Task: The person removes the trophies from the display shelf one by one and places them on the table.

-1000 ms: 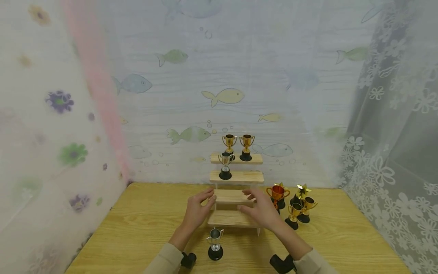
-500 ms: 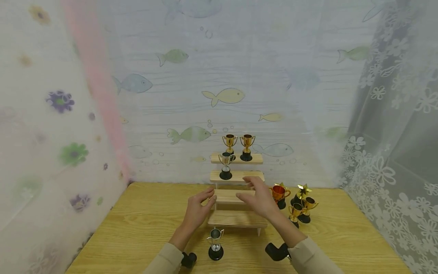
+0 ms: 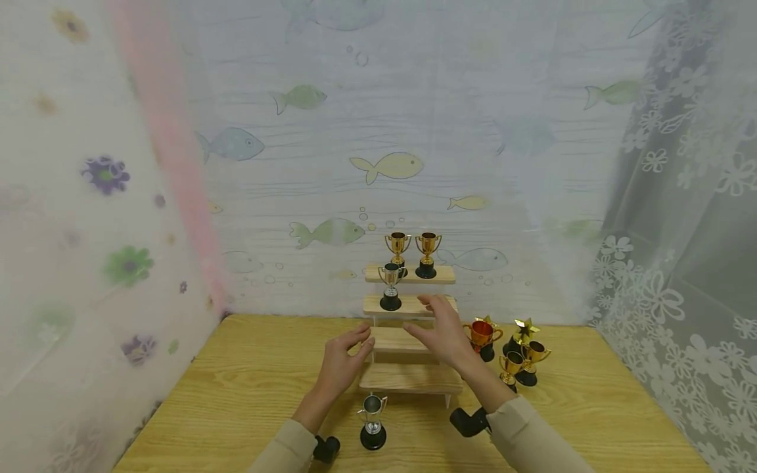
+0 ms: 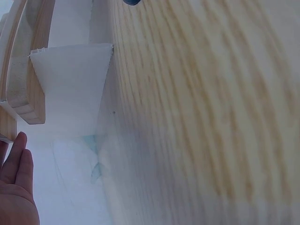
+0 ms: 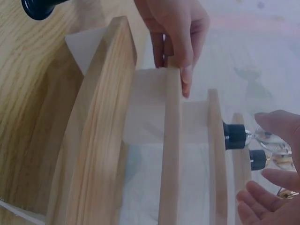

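A four-tier wooden display stand [image 3: 411, 379] with clear supports stands mid-table. My left hand [image 3: 343, 358] pinches the left end of its second board from the bottom, the thumb and fingers at that end in the right wrist view. Reaching over the stand's right side is my right hand [image 3: 443, 338], thumb and fingers spread, nothing between them, fingertips near the third board. On that board's left part stands a small silver trophy [image 3: 390, 289]; its black base [image 5: 234, 136] shows close to my right fingers. Two gold trophies [image 3: 427, 253] are on the top board.
Another silver trophy [image 3: 372, 424] stands on the table before the stand. To the stand's right are an orange-red trophy cup [image 3: 481, 334], gold cups [image 3: 510, 363] and a star trophy [image 3: 524, 334]. Printed curtains [image 3: 296, 164] hang behind and at both sides of the wooden table [image 3: 248, 381].
My right hand has risen and shifted slightly left, from beside the two lower boards up to the third board. My left hand stays at the board's end; the trophies stand where they were.
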`<state>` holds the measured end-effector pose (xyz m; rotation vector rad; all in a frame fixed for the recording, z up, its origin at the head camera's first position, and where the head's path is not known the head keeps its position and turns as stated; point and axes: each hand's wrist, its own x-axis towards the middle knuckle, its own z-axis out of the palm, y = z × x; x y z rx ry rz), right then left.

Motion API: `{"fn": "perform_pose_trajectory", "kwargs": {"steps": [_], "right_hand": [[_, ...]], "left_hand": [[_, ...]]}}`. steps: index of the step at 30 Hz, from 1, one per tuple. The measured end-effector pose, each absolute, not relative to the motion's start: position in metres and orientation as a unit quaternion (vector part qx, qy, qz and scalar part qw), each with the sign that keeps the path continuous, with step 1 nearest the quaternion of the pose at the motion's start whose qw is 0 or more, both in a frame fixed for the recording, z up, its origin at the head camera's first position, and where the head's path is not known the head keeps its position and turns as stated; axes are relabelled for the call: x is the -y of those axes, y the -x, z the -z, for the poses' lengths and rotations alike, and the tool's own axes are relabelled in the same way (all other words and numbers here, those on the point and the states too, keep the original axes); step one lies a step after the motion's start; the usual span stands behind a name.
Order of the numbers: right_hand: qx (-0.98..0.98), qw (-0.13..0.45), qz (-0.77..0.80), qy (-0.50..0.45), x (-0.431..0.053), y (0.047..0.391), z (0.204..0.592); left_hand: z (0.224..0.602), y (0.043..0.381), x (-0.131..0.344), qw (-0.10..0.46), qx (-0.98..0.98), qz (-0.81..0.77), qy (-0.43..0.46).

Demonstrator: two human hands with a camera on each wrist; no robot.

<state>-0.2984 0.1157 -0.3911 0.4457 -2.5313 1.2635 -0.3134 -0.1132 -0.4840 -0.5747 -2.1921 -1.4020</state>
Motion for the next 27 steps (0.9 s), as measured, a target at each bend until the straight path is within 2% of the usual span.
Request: {"fn": "perform_pose_trajectory", "kwargs": {"steps": [19, 27], "right_hand": [[0.873, 0.114, -0.453, -0.138, -0.101, 0.316, 0.387], [0.871, 0.122, -0.454, -0.143, -0.093, 0.325, 0.385]], "left_hand": [[0.486, 0.314, 0.114, 0.229, 0.8, 0.511, 0.217], [0.486, 0.313, 0.115, 0.225, 0.8, 0.512, 0.215]]}}
